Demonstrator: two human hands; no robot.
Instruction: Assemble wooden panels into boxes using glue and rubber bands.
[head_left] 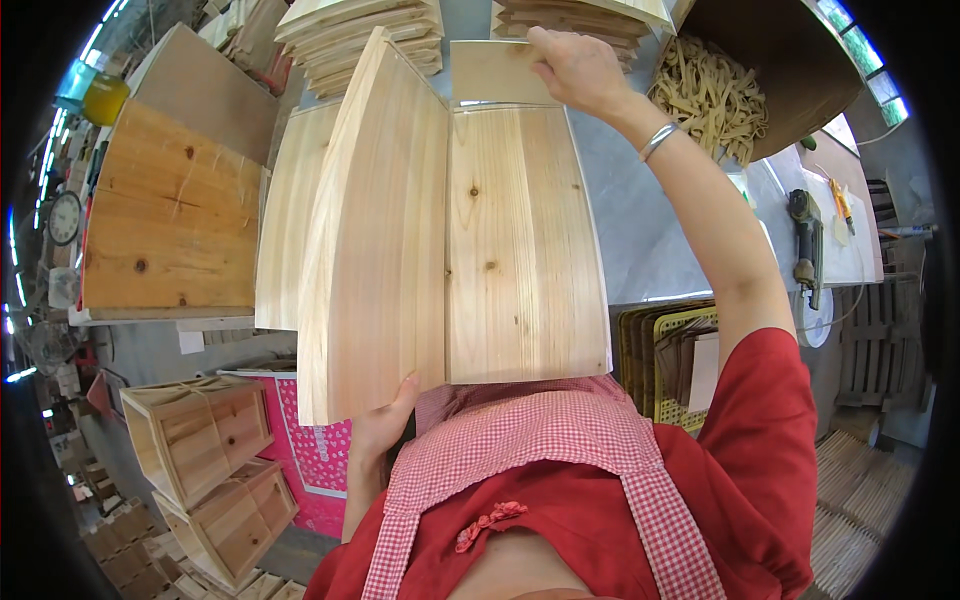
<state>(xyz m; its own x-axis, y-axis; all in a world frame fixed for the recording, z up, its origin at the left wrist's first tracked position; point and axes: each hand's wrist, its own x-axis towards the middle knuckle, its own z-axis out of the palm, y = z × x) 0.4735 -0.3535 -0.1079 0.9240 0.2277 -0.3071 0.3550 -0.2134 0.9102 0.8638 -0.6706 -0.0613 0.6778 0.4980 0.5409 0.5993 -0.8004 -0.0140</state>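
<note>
A pale wooden panel stands on edge, leaning a little to the left. My left hand grips its near lower edge, thumb on the face and the other fingers mostly hidden behind. Beside it on the right lies a flat knotty wooden panel on the table. At the far end of that panel is a thin tan board. My right hand, with a silver bangle on the wrist, is closed on the board's far right corner. Another pale panel lies partly hidden behind the upright one.
Stacks of thin boards stand at the back of the grey table. A carton of curled tan strips sits back right, with a nail gun nearer. Wooden boxes are stacked low left; a yellow crate is below the table.
</note>
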